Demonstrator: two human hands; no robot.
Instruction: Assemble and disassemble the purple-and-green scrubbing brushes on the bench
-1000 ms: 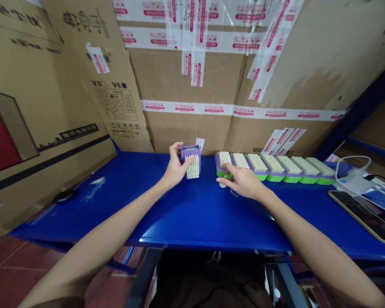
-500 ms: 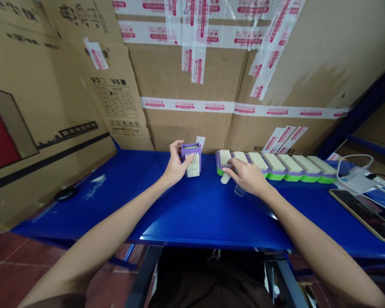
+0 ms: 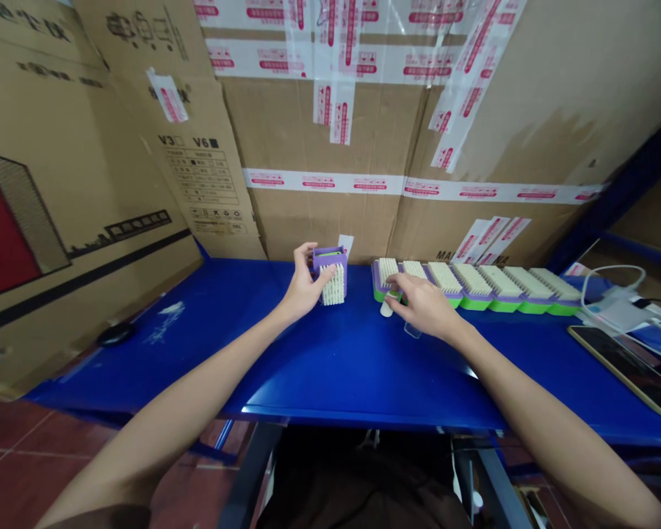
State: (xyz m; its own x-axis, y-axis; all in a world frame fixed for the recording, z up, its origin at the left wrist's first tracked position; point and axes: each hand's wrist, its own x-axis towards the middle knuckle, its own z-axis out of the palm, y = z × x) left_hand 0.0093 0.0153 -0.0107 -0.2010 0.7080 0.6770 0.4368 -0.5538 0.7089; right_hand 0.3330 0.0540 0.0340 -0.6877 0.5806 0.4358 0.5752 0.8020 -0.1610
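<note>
Left hand was unchanged, grasping the purple brush at frame centre. Right hand, right of centre, pinched a pale tab, turned steeper since half a second earlier; active handling appeared confined there.

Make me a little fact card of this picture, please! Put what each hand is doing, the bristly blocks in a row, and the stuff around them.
Left hand: holding a purple block with cream bristles
Right hand: fingers at a small whitish piece; can't tell if it's gripped
Row of blocks: seven, purple and green, cream bristles facing up
Table: blue
Far right: phone, lying flat
Far left: black round thing
Behind: cardboard with red-and-white tape
</note>
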